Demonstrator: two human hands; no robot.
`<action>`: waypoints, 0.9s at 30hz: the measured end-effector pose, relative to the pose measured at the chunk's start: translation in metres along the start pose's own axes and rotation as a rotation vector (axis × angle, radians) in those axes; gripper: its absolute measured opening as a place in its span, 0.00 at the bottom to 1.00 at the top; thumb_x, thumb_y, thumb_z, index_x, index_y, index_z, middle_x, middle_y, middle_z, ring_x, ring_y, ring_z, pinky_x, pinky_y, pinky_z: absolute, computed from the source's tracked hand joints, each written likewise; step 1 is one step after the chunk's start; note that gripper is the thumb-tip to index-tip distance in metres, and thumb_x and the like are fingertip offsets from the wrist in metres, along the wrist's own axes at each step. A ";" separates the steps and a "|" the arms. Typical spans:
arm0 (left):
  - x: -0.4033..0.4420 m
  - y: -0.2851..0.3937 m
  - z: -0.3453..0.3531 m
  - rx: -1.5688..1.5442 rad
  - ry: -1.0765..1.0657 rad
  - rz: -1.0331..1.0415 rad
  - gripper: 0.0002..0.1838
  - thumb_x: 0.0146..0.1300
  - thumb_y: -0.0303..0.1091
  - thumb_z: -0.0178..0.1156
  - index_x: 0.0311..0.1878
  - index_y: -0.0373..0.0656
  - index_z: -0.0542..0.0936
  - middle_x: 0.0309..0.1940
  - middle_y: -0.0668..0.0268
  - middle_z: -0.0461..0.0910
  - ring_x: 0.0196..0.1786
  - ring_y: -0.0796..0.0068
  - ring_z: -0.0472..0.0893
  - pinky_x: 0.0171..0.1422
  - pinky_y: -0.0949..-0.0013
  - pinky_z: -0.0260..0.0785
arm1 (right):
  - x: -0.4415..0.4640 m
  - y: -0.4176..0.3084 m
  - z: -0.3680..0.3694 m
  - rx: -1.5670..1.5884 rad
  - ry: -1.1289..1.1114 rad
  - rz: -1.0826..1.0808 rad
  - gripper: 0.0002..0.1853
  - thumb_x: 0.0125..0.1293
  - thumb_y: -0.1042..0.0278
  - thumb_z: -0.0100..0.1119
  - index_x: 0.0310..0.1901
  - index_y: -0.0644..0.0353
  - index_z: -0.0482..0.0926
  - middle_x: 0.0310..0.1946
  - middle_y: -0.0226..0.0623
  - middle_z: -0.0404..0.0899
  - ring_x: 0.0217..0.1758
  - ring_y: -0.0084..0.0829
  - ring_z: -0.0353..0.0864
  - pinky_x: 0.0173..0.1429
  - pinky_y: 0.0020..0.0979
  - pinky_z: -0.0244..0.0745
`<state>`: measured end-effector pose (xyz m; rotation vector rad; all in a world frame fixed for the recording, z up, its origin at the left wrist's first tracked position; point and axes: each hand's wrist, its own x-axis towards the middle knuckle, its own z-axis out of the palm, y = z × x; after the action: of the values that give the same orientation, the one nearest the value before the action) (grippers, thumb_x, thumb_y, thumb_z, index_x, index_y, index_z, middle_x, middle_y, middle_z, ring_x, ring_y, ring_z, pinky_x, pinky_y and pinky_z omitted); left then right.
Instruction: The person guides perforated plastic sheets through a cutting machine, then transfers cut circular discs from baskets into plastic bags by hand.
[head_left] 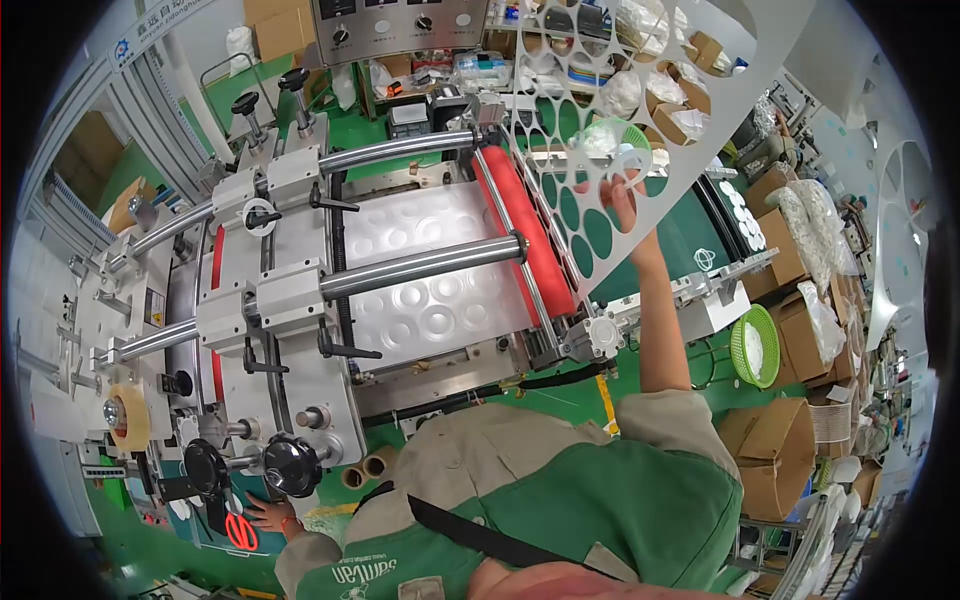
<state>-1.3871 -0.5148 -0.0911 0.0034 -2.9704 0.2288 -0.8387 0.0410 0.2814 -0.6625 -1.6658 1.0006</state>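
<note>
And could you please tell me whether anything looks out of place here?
One thing: a white tangle by the near edge of the belt looks stray beside the neat discs; it may be scrap. The sheet in the right hand is full of holes, but they look regular.

The perforated sheet (752, 90) is white, patterned with rows of round holes. Beyond it I see a bright red roller (525, 235), a silvery plate (418, 335) dotted with circles, orange-red scissors (240, 532), a lime-green basket (740, 352), and a green-and-beige work jacket (600, 490) with white lettering.
</note>
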 end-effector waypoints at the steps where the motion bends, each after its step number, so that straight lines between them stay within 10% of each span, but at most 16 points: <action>1: 0.002 -0.001 0.002 -0.002 -0.007 -0.004 0.53 0.46 0.55 0.65 0.70 0.75 0.40 0.72 0.60 0.45 0.69 0.38 0.51 0.68 0.43 0.49 | -0.004 0.003 0.005 0.100 0.045 0.072 0.09 0.70 0.63 0.47 0.43 0.57 0.63 0.38 0.40 0.77 0.37 0.21 0.69 0.39 0.23 0.66; 5: 0.009 -0.004 0.011 0.012 -0.042 -0.004 0.53 0.46 0.54 0.65 0.70 0.75 0.40 0.71 0.59 0.45 0.69 0.35 0.49 0.68 0.42 0.46 | 0.002 -0.001 0.008 0.121 -0.040 0.032 0.07 0.70 0.64 0.47 0.40 0.56 0.62 0.31 0.31 0.71 0.33 0.20 0.66 0.37 0.22 0.65; 10: 0.010 -0.006 0.010 0.081 -0.123 0.033 0.52 0.48 0.56 0.62 0.71 0.74 0.38 0.72 0.56 0.42 0.68 0.32 0.48 0.68 0.41 0.46 | 0.005 -0.001 0.005 -0.609 0.425 -0.365 0.08 0.67 0.68 0.51 0.41 0.62 0.66 0.27 0.29 0.70 0.30 0.19 0.67 0.35 0.23 0.64; 14: -0.005 -0.033 -0.001 0.076 -0.020 0.286 0.52 0.49 0.35 0.60 0.73 0.65 0.38 0.73 0.57 0.40 0.69 0.42 0.52 0.68 0.51 0.55 | -0.011 0.008 -0.003 -0.490 0.523 -0.068 0.11 0.67 0.65 0.52 0.39 0.64 0.66 0.26 0.29 0.67 0.29 0.19 0.64 0.35 0.22 0.63; 17: -0.015 -0.055 -0.007 0.103 0.126 0.482 0.53 0.43 0.23 0.54 0.73 0.63 0.42 0.73 0.63 0.40 0.71 0.52 0.53 0.66 0.59 0.59 | -0.024 0.071 -0.039 -0.695 0.139 0.018 0.07 0.64 0.69 0.54 0.40 0.62 0.70 0.24 0.30 0.68 0.26 0.20 0.66 0.32 0.23 0.64; 20: -0.018 -0.049 -0.011 0.134 0.084 0.432 0.53 0.43 0.20 0.53 0.73 0.63 0.41 0.74 0.65 0.39 0.72 0.53 0.51 0.66 0.61 0.59 | -0.049 0.099 -0.050 -0.776 -0.102 0.184 0.09 0.62 0.72 0.55 0.44 0.59 0.71 0.28 0.30 0.70 0.27 0.18 0.67 0.30 0.23 0.65; 21: -0.018 -0.049 -0.011 0.122 0.080 0.434 0.53 0.43 0.20 0.53 0.73 0.63 0.41 0.74 0.65 0.39 0.72 0.53 0.51 0.67 0.60 0.57 | -0.050 0.091 -0.047 -0.815 -0.115 0.315 0.15 0.58 0.65 0.58 0.46 0.60 0.72 0.33 0.44 0.78 0.37 0.43 0.78 0.41 0.36 0.71; 23: -0.019 -0.048 -0.009 0.077 0.068 0.400 0.54 0.42 0.19 0.53 0.73 0.64 0.41 0.74 0.66 0.38 0.72 0.53 0.51 0.68 0.58 0.55 | -0.059 0.101 -0.055 -0.812 -0.123 0.394 0.20 0.57 0.65 0.60 0.52 0.58 0.71 0.36 0.45 0.78 0.40 0.46 0.78 0.44 0.37 0.72; 26: -0.023 -0.045 -0.020 -0.039 0.087 0.412 0.55 0.41 0.18 0.53 0.73 0.66 0.42 0.74 0.67 0.38 0.72 0.53 0.49 0.69 0.58 0.54 | -0.065 0.107 -0.063 -0.974 -0.098 0.320 0.20 0.55 0.63 0.61 0.50 0.58 0.76 0.38 0.47 0.80 0.42 0.46 0.79 0.47 0.38 0.72; 27: -0.023 -0.045 -0.020 0.054 0.079 0.410 0.54 0.41 0.19 0.53 0.73 0.64 0.44 0.74 0.65 0.39 0.72 0.52 0.49 0.68 0.57 0.54 | -0.066 0.105 -0.060 -0.892 -0.038 0.311 0.12 0.56 0.69 0.62 0.42 0.61 0.79 0.34 0.40 0.80 0.37 0.33 0.79 0.41 0.30 0.72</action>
<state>-1.3605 -0.5563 -0.0683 -0.5954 -2.8534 0.3489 -0.7662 0.0575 0.1650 -1.5234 -2.0655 0.4201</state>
